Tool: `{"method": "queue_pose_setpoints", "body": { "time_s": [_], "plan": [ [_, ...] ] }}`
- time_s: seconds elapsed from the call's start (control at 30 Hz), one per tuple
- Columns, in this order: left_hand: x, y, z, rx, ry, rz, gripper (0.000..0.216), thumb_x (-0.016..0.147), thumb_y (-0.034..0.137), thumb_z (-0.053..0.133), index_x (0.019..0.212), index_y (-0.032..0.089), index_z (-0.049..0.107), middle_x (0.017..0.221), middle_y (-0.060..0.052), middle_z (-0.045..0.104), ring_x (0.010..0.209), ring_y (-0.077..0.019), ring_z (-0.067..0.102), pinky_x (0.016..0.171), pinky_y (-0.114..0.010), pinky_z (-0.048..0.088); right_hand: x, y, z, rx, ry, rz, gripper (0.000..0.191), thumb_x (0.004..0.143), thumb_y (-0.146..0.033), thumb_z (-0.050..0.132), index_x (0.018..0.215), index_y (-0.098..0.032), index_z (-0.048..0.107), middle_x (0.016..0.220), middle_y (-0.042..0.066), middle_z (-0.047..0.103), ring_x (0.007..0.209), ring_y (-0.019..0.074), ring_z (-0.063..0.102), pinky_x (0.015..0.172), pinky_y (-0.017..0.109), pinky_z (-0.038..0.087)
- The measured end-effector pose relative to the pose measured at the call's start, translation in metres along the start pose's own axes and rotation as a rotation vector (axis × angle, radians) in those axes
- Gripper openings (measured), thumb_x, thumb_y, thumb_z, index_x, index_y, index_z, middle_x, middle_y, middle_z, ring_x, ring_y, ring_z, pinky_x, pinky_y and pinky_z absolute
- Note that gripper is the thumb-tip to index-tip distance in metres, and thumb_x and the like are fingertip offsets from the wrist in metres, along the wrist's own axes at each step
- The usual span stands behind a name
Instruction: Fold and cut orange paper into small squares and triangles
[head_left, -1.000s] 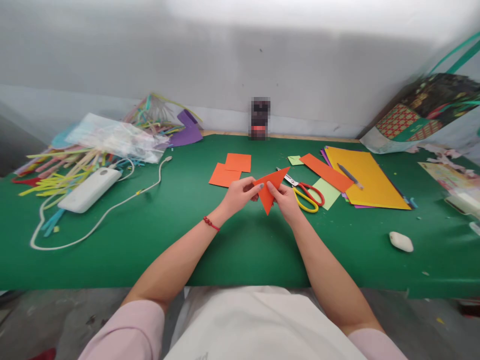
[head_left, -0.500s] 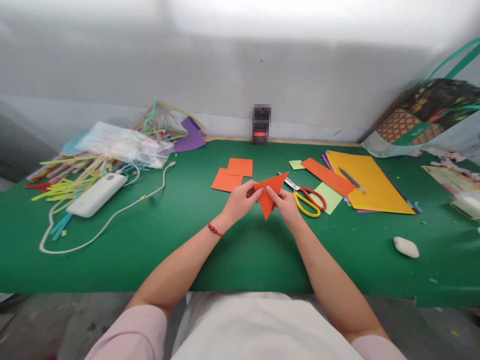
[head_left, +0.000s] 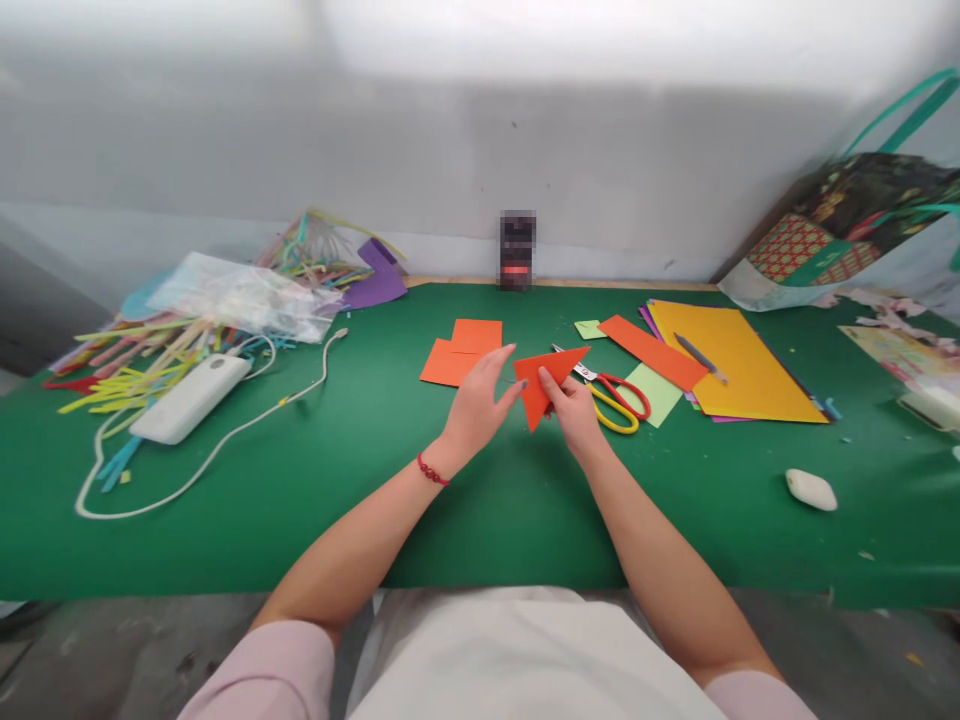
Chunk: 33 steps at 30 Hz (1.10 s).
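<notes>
A folded orange paper triangle is held just above the green table, near its middle. My right hand pinches the triangle's right side with thumb on top. My left hand, with a red cord on its wrist, has its fingers stretched out and spread; its thumb tip touches the triangle's left corner. Two orange paper squares lie flat just beyond my left hand.
Red-and-yellow scissors lie right of my hands, beside a light green slip, an orange strip and a yellow sheet with a pencil. A white power bank with cable and paper strips sit left. A white eraser lies right.
My left hand has loosened its pinch on the triangle and spread its fingers upward. The right hand keeps hold of the paper, which has barely moved.
</notes>
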<state>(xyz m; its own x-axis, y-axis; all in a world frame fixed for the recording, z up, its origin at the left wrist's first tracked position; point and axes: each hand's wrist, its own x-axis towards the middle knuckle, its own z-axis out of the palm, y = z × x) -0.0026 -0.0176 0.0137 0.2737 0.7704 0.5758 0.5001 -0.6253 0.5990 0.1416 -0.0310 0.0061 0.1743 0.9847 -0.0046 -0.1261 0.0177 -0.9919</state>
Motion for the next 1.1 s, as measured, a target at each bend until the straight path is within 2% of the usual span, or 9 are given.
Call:
{"method": "queue_pose_setpoints", "body": {
  "time_s": [0.07, 0.13, 0.2, 0.37, 0.63, 0.77, 0.93, 1.0, 1.1],
  "plan": [
    [0.002, -0.001, -0.002, -0.154, -0.055, -0.156, 0.029, 0.088, 0.036, 0.045, 0.109, 0.018, 0.054, 0.092, -0.006, 0.067, 0.083, -0.0168, 0.064, 0.074, -0.030, 0.051, -0.003, -0.001, 0.002, -0.006, -0.056, 0.003, 0.047, 0.059, -0.061, 0.066, 0.067, -0.015, 0.061, 0.045, -0.004, 0.048, 0.037, 0.0067, 0.034, 0.036, 0.023, 0.025],
    [0.004, 0.000, -0.004, -0.261, -0.138, -0.261, 0.026, 0.089, 0.038, 0.041, 0.083, 0.018, 0.056, 0.062, 0.001, 0.059, 0.054, -0.0113, 0.056, 0.054, -0.024, 0.046, -0.005, -0.003, 0.003, -0.009, -0.100, 0.011, 0.048, 0.059, -0.061, 0.067, 0.069, -0.015, 0.062, 0.044, -0.005, 0.043, 0.037, 0.0057, 0.030, 0.036, 0.022, 0.021],
    [0.005, 0.002, -0.006, -0.299, -0.181, -0.283, 0.033, 0.090, 0.035, 0.039, 0.062, 0.018, 0.047, 0.049, 0.004, 0.048, 0.043, -0.0084, 0.046, 0.047, -0.021, 0.039, -0.007, -0.004, 0.004, -0.020, -0.125, 0.013, 0.048, 0.059, -0.062, 0.066, 0.067, -0.015, 0.060, 0.043, -0.006, 0.041, 0.037, 0.0054, 0.028, 0.035, 0.022, 0.020],
    [0.006, 0.007, -0.010, -0.311, -0.193, -0.239, 0.037, 0.088, 0.031, 0.041, 0.053, 0.019, 0.037, 0.044, 0.006, 0.041, 0.042, -0.0076, 0.040, 0.046, -0.021, 0.033, -0.007, -0.007, 0.000, -0.059, -0.126, -0.027, 0.050, 0.062, -0.067, 0.061, 0.060, -0.018, 0.050, 0.045, -0.004, 0.044, 0.037, 0.0074, 0.035, 0.035, 0.023, 0.023],
    [0.006, 0.002, -0.007, -0.329, -0.225, -0.276, 0.037, 0.087, 0.034, 0.041, 0.053, 0.019, 0.035, 0.042, 0.006, 0.040, 0.041, -0.0079, 0.039, 0.045, -0.021, 0.033, -0.004, -0.007, -0.003, -0.029, -0.144, -0.042, 0.055, 0.064, -0.070, 0.057, 0.052, -0.021, 0.037, 0.038, -0.007, 0.032, 0.034, 0.0057, 0.026, 0.034, 0.022, 0.020],
    [0.007, 0.001, -0.008, -0.365, -0.266, -0.280, 0.038, 0.086, 0.039, 0.042, 0.054, 0.020, 0.035, 0.042, 0.006, 0.038, 0.039, -0.0073, 0.038, 0.044, -0.021, 0.033, -0.003, -0.008, -0.006, -0.100, -0.087, -0.129, 0.056, 0.073, -0.069, 0.048, 0.047, -0.021, 0.036, 0.034, -0.005, 0.037, 0.033, 0.0070, 0.032, 0.035, 0.022, 0.024],
    [0.007, 0.001, -0.010, -0.391, -0.278, -0.271, 0.038, 0.086, 0.040, 0.042, 0.055, 0.020, 0.034, 0.043, 0.006, 0.037, 0.039, -0.0070, 0.038, 0.043, -0.021, 0.032, -0.002, -0.009, -0.011, -0.141, -0.029, -0.202, 0.056, 0.076, -0.065, 0.049, 0.044, -0.022, 0.034, 0.030, -0.005, 0.036, 0.031, 0.0071, 0.032, 0.036, 0.023, 0.027],
    [0.007, 0.001, -0.011, -0.390, -0.299, -0.266, 0.038, 0.086, 0.039, 0.042, 0.054, 0.020, 0.034, 0.043, 0.007, 0.037, 0.039, -0.0069, 0.038, 0.043, -0.021, 0.033, -0.002, -0.011, -0.013, -0.126, -0.007, -0.218, 0.054, 0.078, -0.061, 0.049, 0.044, -0.021, 0.038, 0.031, -0.005, 0.035, 0.031, 0.0070, 0.031, 0.035, 0.023, 0.026],
    [0.007, 0.001, -0.013, -0.380, -0.363, -0.243, 0.037, 0.086, 0.037, 0.042, 0.054, 0.019, 0.034, 0.044, 0.006, 0.038, 0.039, -0.0069, 0.039, 0.043, -0.021, 0.033, -0.001, -0.014, -0.017, -0.083, 0.034, -0.236, 0.049, 0.080, -0.059, 0.047, 0.054, -0.018, 0.056, 0.033, -0.006, 0.035, 0.031, 0.0073, 0.032, 0.035, 0.022, 0.025]
  ]
}}
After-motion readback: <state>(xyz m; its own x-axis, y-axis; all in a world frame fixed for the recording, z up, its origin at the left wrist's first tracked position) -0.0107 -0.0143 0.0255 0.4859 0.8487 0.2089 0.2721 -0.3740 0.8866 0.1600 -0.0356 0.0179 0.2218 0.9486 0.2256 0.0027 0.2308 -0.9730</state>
